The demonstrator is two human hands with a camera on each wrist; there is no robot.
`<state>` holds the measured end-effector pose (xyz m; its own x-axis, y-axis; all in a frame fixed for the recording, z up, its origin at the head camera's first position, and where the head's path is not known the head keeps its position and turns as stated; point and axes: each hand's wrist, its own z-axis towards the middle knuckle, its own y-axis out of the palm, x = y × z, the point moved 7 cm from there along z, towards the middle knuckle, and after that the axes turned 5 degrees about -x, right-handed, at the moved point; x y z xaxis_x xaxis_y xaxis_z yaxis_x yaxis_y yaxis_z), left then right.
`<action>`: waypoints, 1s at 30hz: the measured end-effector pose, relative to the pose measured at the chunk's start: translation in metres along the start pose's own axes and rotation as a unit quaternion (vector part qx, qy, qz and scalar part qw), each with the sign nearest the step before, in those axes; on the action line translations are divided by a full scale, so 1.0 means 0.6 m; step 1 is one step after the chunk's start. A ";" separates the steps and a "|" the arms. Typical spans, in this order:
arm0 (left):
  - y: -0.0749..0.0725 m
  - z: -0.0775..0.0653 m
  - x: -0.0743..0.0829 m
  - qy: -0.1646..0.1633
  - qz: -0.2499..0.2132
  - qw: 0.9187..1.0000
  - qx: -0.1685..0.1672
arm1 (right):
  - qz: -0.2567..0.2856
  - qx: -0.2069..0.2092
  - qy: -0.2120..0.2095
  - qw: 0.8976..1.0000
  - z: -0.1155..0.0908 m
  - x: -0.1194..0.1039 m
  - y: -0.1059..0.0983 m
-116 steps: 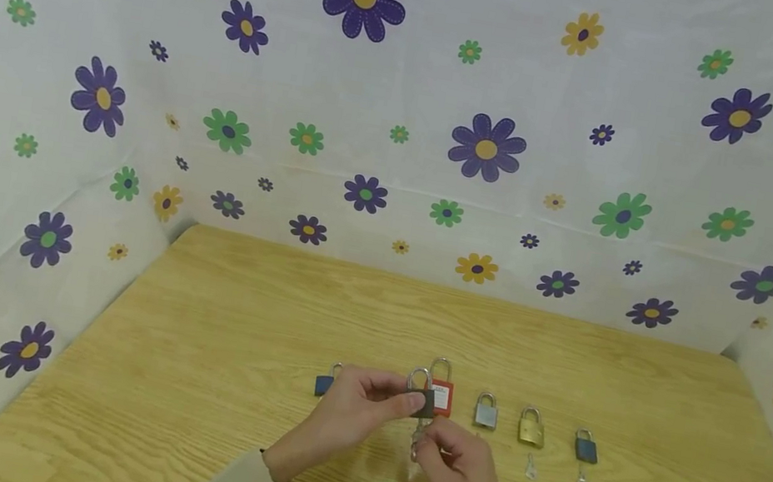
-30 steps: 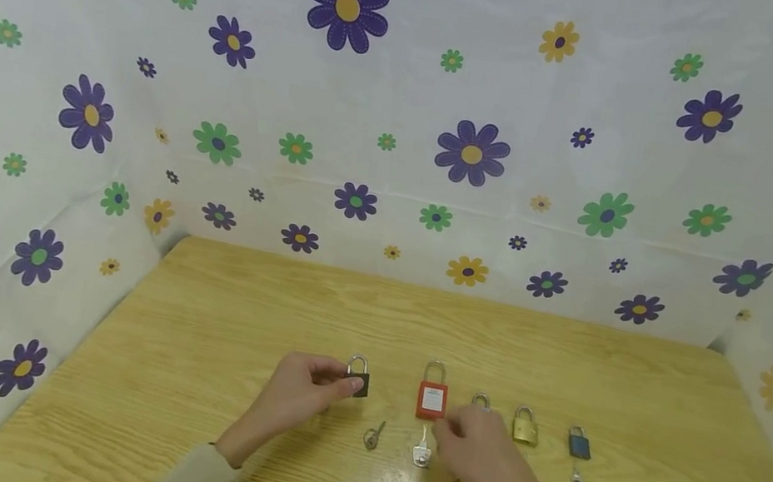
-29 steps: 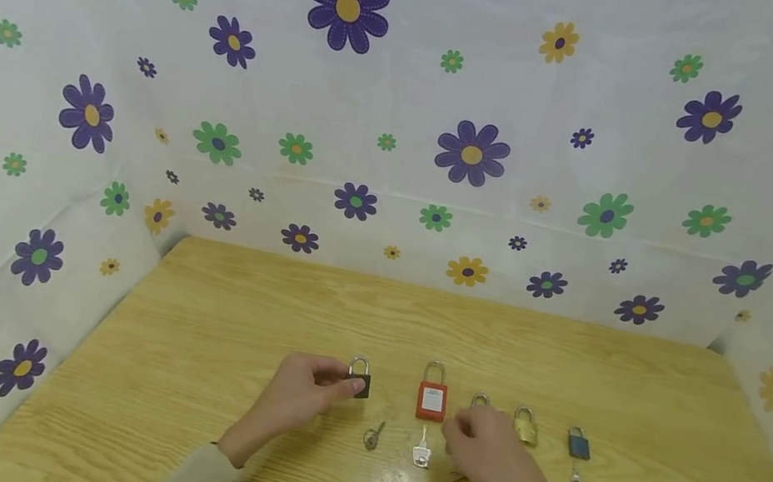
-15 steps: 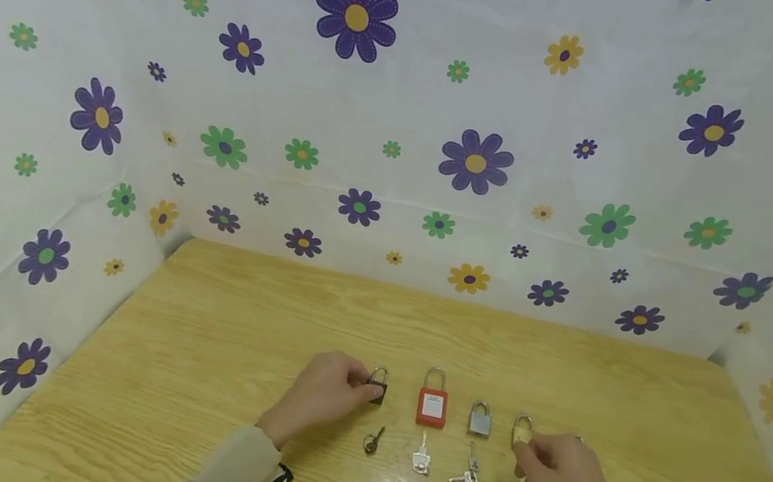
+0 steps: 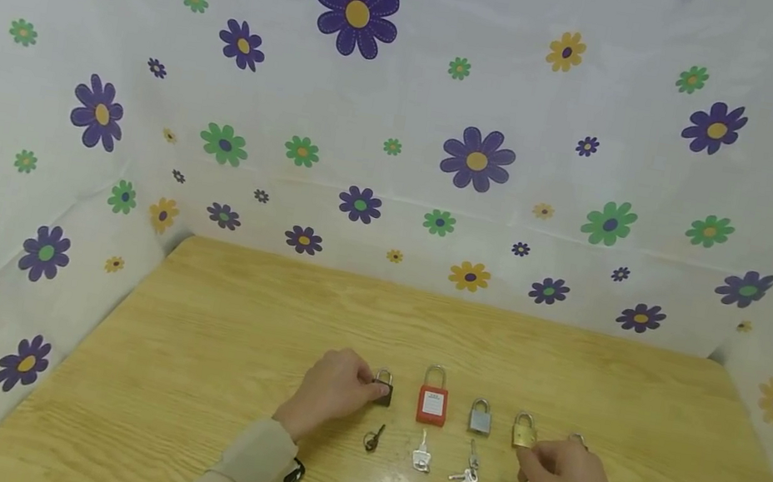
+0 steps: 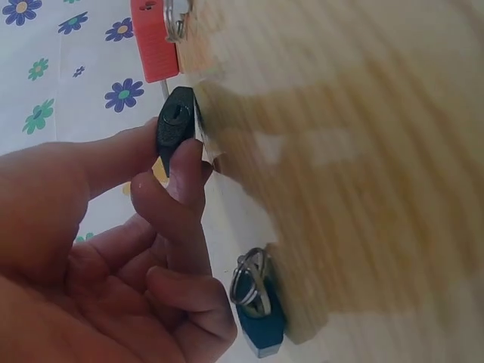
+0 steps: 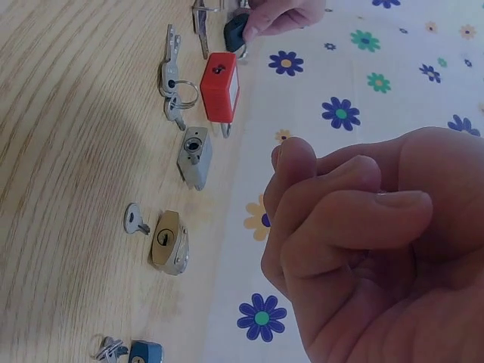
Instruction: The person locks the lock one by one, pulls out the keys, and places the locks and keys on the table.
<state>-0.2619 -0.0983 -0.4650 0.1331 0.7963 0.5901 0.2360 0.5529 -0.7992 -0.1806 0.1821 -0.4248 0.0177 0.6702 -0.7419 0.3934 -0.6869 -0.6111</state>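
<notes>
Between thumb and index finger, my left hand [image 5: 333, 388] pinches a black padlock [image 5: 382, 393], shackle upward; the left wrist view shows its keyhole [image 6: 177, 115]. Below it on the table lies a ring with a dark key [image 5: 374, 439]. My right hand [image 5: 568, 481] hovers at the brass padlock [image 5: 523, 435], covering part of it in the head view. In the right wrist view its fingers are loosely curled with nothing seen between them, and the brass padlock [image 7: 168, 242] and its small key [image 7: 134, 219] lie apart from the hand.
A red padlock [image 5: 432, 405] and a grey padlock [image 5: 480, 419] stand between the hands, with silver keys [image 5: 423, 454] and a bunch of keys [image 5: 466, 479] before them. Blue padlocks lie at both ends: one with a key ring [image 6: 261, 321], another at right [image 7: 146, 352].
Earlier both hands were at the black padlock and its keys. Those keys now lie on the table. The left hand has brought the padlock rightward above them; the right hand has moved to the right.
</notes>
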 end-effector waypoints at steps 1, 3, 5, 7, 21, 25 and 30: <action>0.000 0.001 0.000 -0.004 0.002 1.000 0.000 | 0.000 0.001 0.000 1.000 0.000 0.000 0.000; -0.001 0.001 0.002 -0.011 0.003 1.000 -0.001 | -0.001 0.003 0.001 1.000 0.000 0.000 0.000; -0.001 0.001 0.004 -0.014 0.005 1.000 0.000 | 0.000 0.005 0.005 1.000 -0.001 0.001 0.000; -0.002 0.001 0.007 -0.014 0.011 1.000 0.002 | -0.002 0.007 0.002 1.000 -0.003 0.001 -0.001; -0.021 -0.007 -0.010 -0.017 0.043 0.999 0.027 | -0.004 0.014 0.021 1.000 -0.008 0.010 -0.001; -0.061 -0.029 -0.025 -0.030 0.067 0.995 0.069 | -0.003 0.018 0.027 0.999 -0.011 0.014 -0.003; -0.081 -0.060 -0.049 -0.087 0.106 0.989 0.049 | -0.003 0.014 0.033 0.999 -0.014 0.017 -0.002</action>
<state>-0.2427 -0.1578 -0.4393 0.0005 0.9225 0.3859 0.1257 0.3828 -0.9152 -0.1732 0.1924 -0.4293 0.0772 0.6911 -0.7186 0.3687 -0.6894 -0.6235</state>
